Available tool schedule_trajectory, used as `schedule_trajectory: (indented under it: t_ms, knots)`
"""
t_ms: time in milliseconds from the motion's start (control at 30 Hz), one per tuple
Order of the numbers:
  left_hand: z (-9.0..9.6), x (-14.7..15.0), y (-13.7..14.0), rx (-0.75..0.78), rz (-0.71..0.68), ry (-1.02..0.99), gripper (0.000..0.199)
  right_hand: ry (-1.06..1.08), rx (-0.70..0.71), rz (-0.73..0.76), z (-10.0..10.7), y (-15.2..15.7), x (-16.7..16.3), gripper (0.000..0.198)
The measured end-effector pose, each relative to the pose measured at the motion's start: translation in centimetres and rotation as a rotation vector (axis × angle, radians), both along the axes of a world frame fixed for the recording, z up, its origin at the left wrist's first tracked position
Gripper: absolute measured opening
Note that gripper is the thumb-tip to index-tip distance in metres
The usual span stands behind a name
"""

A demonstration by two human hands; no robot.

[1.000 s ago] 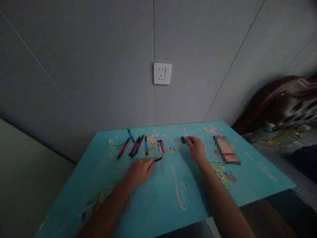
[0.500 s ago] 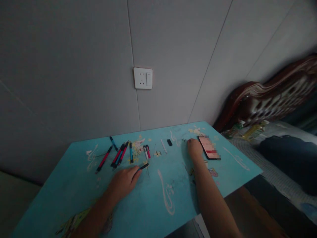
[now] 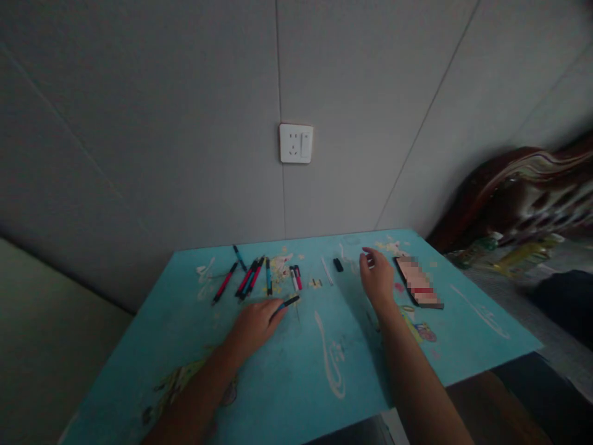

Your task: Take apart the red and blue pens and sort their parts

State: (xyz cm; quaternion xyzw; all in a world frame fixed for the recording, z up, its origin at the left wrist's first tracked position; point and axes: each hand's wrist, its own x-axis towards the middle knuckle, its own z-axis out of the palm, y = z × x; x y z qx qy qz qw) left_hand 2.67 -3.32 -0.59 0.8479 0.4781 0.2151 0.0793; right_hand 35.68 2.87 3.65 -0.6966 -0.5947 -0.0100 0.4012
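Note:
My left hand [image 3: 257,324] is closed round a dark pen [image 3: 285,304] with a blue part, its black end pointing right and away from me. My right hand [image 3: 377,278] is just above the tabletop, left of a phone [image 3: 419,284]. Its fingers are curled in towards the thumb; whatever may be between them is too small and dark to make out. Beyond my left hand lie several red-and-black and blue-and-black pens [image 3: 252,278]. Right of them rest a short white piece and a short red piece [image 3: 298,277], a thin white stick [image 3: 327,271] and small black pieces [image 3: 338,265].
The light blue patterned table [image 3: 296,371] meets a grey wall with a socket [image 3: 296,143]. A dark carved headboard [image 3: 504,179] and bottles [image 3: 523,253] on a bed stand to the right. A grey-and-white object [image 3: 391,426] shows at the near edge.
My right hand has lifted off the table, and its fingers have come into sight. The left hand keeps the pen in nearly the same place. The camera view has turned left.

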Motion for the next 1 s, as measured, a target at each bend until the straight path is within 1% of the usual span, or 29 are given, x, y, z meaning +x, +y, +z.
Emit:
schedule_trajectory:
  t_ms: [33, 100, 167, 233, 333, 467, 533, 567, 667, 800, 900, 1000]
  knots:
    - [0.1, 0.0, 0.0, 0.009, -0.008, -0.008, 0.026, 0.09, 0.03, 0.145, 0.0, -0.3, -1.6, 0.039]
    - [0.3, 0.1, 0.1, 0.024, -0.023, -0.014, 0.025, 0.22, -0.003, 0.433, -0.1, -1.2, -4.8, 0.039]
    - [0.6, 0.1, 0.0, 0.048, -0.03, 0.006, 0.026, 0.251, -0.055, 0.644, -0.2, -2.4, -7.5, 0.037]
    - [1.0, 0.1, -0.2, 0.077, -0.046, 0.052, 0.027, 0.246, -0.126, 0.792, -0.3, -3.5, -9.3, 0.037]
    - [1.6, 0.0, -0.5, 0.12, -0.097, 0.134, 0.029, 0.224, -0.3, 0.937, -0.3, -4.7, -10.3, 0.042]
    - [1.8, 0.0, -0.7, 0.156, -0.149, 0.205, 0.031, 0.198, -0.559, 1.016, -0.4, -5.0, -10.0, 0.055]
    - [1.6, 0.1, -0.7, 0.152, -0.157, 0.224, 0.03, 0.197, -0.613, 1.063, -0.3, -5.0, -9.8, 0.053]
    - [1.5, 0.1, -0.7, 0.147, -0.16, 0.228, 0.03, 0.193, -0.614, 1.085, -0.2, -4.9, -9.7, 0.051]
    - [1.3, 0.3, -0.7, 0.123, -0.166, 0.228, 0.03, 0.119, -0.57, 1.086, -0.2, -4.9, -9.8, 0.046]
    - [1.4, 0.3, -0.8, 0.059, -0.144, 0.209, 0.029, -0.072, -0.485, 1.006, -1.0, -5.1, -10.5, 0.041]
    - [1.6, 0.2, -0.9, -0.002, -0.115, 0.188, 0.03, -0.209, -0.413, 0.991, -1.6, -5.2, -10.8, 0.039]
    - [1.8, 0.0, -0.8, -0.042, -0.118, 0.12, 0.031, -0.339, -0.316, 0.963, -1.7, -5.2, -11.1, 0.039]
